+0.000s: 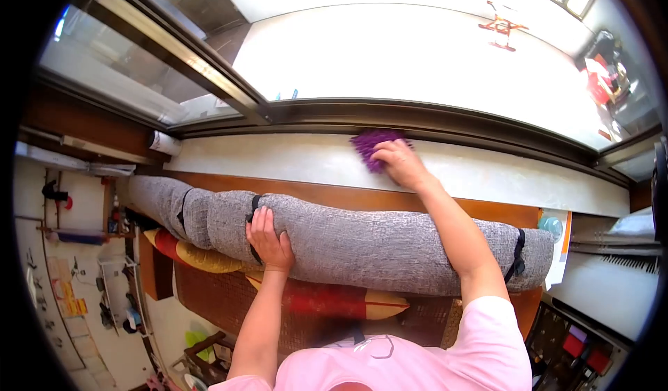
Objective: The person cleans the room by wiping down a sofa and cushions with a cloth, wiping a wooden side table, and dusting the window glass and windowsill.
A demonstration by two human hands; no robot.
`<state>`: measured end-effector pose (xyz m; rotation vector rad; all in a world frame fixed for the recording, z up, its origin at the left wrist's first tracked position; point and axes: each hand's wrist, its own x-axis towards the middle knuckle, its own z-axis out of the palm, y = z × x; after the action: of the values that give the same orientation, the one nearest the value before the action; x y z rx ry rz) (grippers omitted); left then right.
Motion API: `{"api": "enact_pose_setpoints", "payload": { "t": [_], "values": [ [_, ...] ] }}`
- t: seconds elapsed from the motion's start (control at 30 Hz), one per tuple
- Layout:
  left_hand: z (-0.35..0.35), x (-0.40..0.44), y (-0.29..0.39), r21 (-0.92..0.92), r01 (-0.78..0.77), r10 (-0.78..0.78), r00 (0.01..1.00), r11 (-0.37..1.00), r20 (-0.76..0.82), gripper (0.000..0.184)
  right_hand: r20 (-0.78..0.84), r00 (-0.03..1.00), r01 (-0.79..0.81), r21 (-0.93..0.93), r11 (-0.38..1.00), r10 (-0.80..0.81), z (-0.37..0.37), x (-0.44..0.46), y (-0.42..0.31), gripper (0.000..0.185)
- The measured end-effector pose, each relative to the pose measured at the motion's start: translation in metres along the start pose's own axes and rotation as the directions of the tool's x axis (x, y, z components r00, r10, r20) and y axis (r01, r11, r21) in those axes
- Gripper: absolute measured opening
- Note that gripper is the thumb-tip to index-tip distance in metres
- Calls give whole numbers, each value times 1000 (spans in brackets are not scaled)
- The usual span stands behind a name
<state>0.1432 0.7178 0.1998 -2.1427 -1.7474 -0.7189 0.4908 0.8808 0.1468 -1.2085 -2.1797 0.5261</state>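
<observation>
My right hand (pixel 400 163) grips a purple shaggy cleaning cloth (pixel 365 156) and presses it on the white window sill (pixel 278 156), close to the dark window track (pixel 431 121). My right arm reaches across a long grey fabric roll (pixel 362 241). Resting on that roll is my left hand (pixel 271 241), palm down with its fingers stretched out, beside a black strap (pixel 255 206) tied round the roll. The part of the cloth under my palm is hidden.
A sliding glass panel (pixel 139 71) stands at the left of the opening. Near the sill's left end lies a white cylinder (pixel 165 143). Red and yellow cushions (pixel 327 300) lie below the roll. A clear bluish container (pixel 551 225) sits at its right end. Outside is a red folding frame (pixel 502 26).
</observation>
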Motion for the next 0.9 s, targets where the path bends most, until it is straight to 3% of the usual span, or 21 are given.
{"api": "enact_pose_setpoints", "payload": {
  "t": [0.17, 0.27, 0.33, 0.4, 0.47, 0.53, 0.67, 0.73, 0.8, 0.9],
  "values": [
    [-16, 25, 1, 28, -4, 2, 998, 1000, 66, 41, -130, 991, -27, -70, 997, 18, -14, -9, 9, 26],
    [-14, 69, 10, -18, 147, -145, 986, 989, 77, 30, -151, 988, -40, -58, 998, 31, -13, -5, 7, 24],
    [-4, 82, 15, -49, 71, -63, 989, 996, 137, 24, -144, 989, -34, -50, 998, 26, -14, -5, 8, 25],
    [-4, 94, 19, -67, 0, 4, 998, 998, 57, 15, -103, 993, -64, -57, 996, 58, -16, -3, 7, 25],
    [-15, 101, 28, 32, 70, -77, 934, 997, 349, 23, -95, 994, -63, -57, 996, 57, -15, -3, 7, 26],
    [-16, 107, 28, 0, 21, -20, 962, 1000, 271, 23, -59, 994, -99, -55, 994, 95, -18, -1, 6, 27],
    [-27, 124, 19, -82, -131, 154, 887, 988, 436, 26, 37, 975, -214, -75, 974, 217, -21, 0, 3, 30],
    [-17, 122, 9, -197, -147, 215, 895, 969, 391, 26, 41, 962, -264, -120, 957, 270, -18, 11, -6, 30],
    [-6, 117, 0, -277, -160, 254, 902, 948, 349, 25, 159, 896, -381, -210, 901, 415, -12, 28, -27, 31],
    [18, 97, -9, -452, -43, 149, 968, 891, 201, 20, 258, 932, -235, -99, 967, 253, 48, 66, -61, 36]
  ]
}}
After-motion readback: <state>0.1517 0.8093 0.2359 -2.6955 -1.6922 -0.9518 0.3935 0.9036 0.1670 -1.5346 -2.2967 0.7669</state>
